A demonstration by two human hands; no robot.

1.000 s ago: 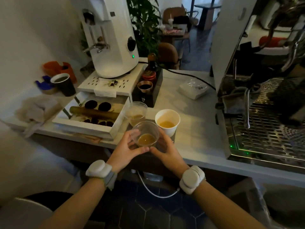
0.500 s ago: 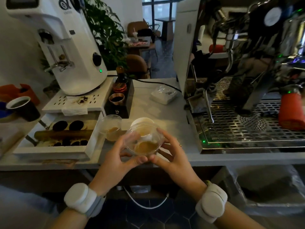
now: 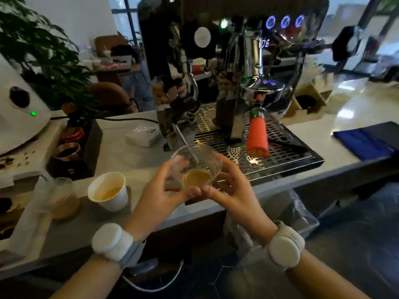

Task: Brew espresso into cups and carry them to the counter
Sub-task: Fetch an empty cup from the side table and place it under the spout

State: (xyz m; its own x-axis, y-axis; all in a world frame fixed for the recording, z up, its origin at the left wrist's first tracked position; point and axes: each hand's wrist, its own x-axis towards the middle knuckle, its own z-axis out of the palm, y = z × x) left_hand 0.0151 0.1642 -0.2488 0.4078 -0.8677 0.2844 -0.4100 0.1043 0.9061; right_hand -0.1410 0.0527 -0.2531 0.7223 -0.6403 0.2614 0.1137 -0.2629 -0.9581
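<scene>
A clear glass cup (image 3: pixel 195 167) with a little brown espresso in its bottom is cradled between both hands, above the counter's front edge and just in front of the espresso machine (image 3: pixel 237 72). My left hand (image 3: pixel 159 197) wraps its left side and my right hand (image 3: pixel 231 188) its right side, thumbs meeting below it. A white paper cup (image 3: pixel 108 192) with espresso and a second glass cup (image 3: pixel 63 199) with espresso stand on the counter (image 3: pixel 133 156) to the left. The machine's orange-handled portafilter (image 3: pixel 257 137) juts out over the drip tray (image 3: pixel 280 152).
The steam wand (image 3: pixel 185 143) points down towards the held glass. A white grinder (image 3: pixel 17 117) and a dark tamping stand (image 3: pixel 73 149) sit at the left, a small white box (image 3: pixel 143 134) behind. A blue cloth (image 3: pixel 364 141) lies at the right. A plant stands at the back left.
The view has swung right, bringing the espresso machine to the centre. Both hands have kept hold of the glass cup and carried it rightward, away from the other two cups, towards the drip tray.
</scene>
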